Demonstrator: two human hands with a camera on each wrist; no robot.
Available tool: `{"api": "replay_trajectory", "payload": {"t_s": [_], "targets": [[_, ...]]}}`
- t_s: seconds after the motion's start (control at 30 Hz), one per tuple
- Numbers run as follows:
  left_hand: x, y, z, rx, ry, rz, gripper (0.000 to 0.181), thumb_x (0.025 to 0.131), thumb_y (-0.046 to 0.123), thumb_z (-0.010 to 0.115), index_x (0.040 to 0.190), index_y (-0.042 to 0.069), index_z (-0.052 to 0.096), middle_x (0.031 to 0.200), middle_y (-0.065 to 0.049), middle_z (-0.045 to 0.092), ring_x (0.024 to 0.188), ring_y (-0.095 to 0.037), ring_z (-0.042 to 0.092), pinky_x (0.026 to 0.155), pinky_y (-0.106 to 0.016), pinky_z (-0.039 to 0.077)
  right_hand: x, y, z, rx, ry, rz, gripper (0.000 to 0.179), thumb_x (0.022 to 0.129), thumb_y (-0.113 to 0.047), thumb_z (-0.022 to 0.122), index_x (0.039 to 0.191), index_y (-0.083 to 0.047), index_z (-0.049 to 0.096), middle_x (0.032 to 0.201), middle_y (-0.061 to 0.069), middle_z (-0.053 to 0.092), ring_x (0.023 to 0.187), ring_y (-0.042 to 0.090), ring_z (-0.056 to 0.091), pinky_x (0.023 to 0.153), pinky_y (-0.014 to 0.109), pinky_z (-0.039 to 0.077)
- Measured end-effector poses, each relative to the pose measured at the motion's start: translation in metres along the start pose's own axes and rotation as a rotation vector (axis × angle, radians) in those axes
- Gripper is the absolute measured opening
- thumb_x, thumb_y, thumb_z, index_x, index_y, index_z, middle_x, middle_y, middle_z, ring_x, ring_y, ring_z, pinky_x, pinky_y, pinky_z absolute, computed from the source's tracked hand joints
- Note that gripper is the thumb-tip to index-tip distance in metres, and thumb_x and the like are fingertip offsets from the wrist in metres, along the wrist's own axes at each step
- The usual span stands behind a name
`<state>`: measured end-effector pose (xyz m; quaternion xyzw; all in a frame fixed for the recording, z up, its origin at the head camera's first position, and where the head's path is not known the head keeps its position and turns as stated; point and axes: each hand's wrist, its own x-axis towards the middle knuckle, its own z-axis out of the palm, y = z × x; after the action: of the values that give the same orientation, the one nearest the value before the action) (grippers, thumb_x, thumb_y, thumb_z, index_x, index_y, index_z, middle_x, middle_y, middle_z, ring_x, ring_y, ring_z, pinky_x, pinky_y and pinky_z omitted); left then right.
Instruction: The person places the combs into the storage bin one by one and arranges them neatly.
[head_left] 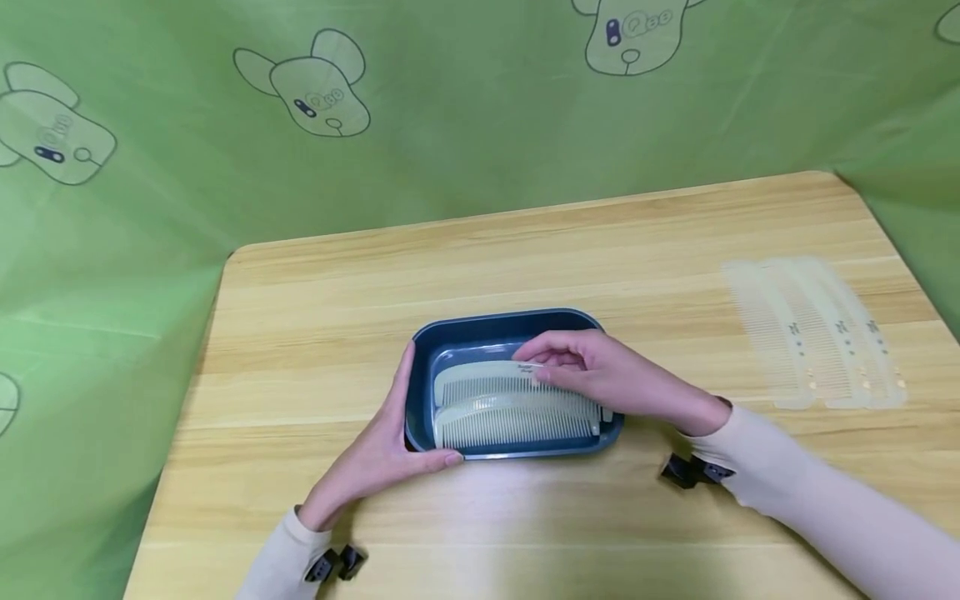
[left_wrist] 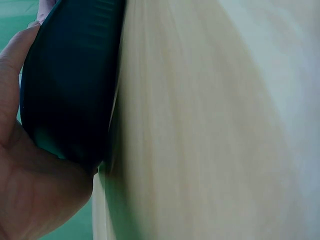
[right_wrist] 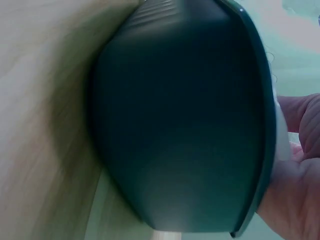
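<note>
A dark blue plastic tray with rounded corners stands on the wooden table. My left hand grips its left end, thumb along the front rim and fingers along the left side. Inside lie pale green combs, overlapping, with teeth toward the front. My right hand reaches over the tray's right end and pinches the rear comb near its printed end, between thumb and fingers. The front comb overlaps its lower part. In the right wrist view the tray wall hides most of the combs.
Three more pale combs lie side by side, overlapping, at the table's right. The wooden table has its far edge against a green curtain printed with cartoon heads. Small black cameras sit at both wrists.
</note>
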<state>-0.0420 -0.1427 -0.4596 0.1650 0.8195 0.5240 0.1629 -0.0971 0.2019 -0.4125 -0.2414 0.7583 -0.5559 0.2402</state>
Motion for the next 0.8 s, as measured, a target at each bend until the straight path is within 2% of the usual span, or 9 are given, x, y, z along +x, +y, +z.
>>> {"api": "replay_trajectory", "payload": {"t_s": [0.27, 0.5, 0.67, 0.8], "targets": [[0.0, -0.002, 0.0, -0.003, 0.001, 0.011, 0.145, 0.081, 0.031, 0.1, 0.172, 0.047, -0.012, 0.181, 0.009, -0.005, 0.165, -0.025, 0.007, 0.126, -0.068, 0.015, 0.007, -0.001, 0.008, -0.069, -0.032, 0.013, 0.027, 0.109, -0.001, 0.063, 0.134, 0.0, 0.072, 0.113, 0.004, 0.075, 0.097, 0.022, 0.066, 0.081, 0.026, 0.057], [0.001, -0.002, 0.0, -0.008, -0.004, 0.015, 0.144, 0.082, 0.032, 0.099, 0.172, 0.047, -0.012, 0.181, 0.009, -0.005, 0.165, -0.026, 0.007, 0.126, -0.068, 0.015, 0.013, -0.002, 0.017, -0.12, -0.062, -0.011, 0.024, 0.108, 0.001, 0.064, 0.13, 0.001, 0.073, 0.109, 0.003, 0.075, 0.095, 0.019, 0.066, 0.082, 0.028, 0.058], [0.002, -0.001, 0.0, -0.013, -0.007, 0.023, 0.144, 0.082, 0.032, 0.099, 0.172, 0.046, -0.013, 0.181, 0.009, -0.006, 0.165, -0.027, 0.005, 0.125, -0.069, 0.015, 0.015, 0.001, 0.022, -0.138, -0.077, 0.002, 0.023, 0.108, 0.001, 0.065, 0.129, 0.0, 0.074, 0.108, 0.001, 0.074, 0.095, 0.018, 0.066, 0.082, 0.029, 0.059], [0.001, -0.001, 0.0, -0.017, -0.006, 0.028, 0.146, 0.082, 0.029, 0.1, 0.173, 0.045, -0.013, 0.181, 0.008, -0.006, 0.165, -0.027, 0.006, 0.126, -0.067, 0.015, 0.014, 0.003, 0.026, -0.192, -0.076, 0.003, 0.021, 0.108, 0.001, 0.065, 0.126, -0.002, 0.075, 0.107, -0.001, 0.074, 0.094, 0.015, 0.066, 0.083, 0.03, 0.06]]}}
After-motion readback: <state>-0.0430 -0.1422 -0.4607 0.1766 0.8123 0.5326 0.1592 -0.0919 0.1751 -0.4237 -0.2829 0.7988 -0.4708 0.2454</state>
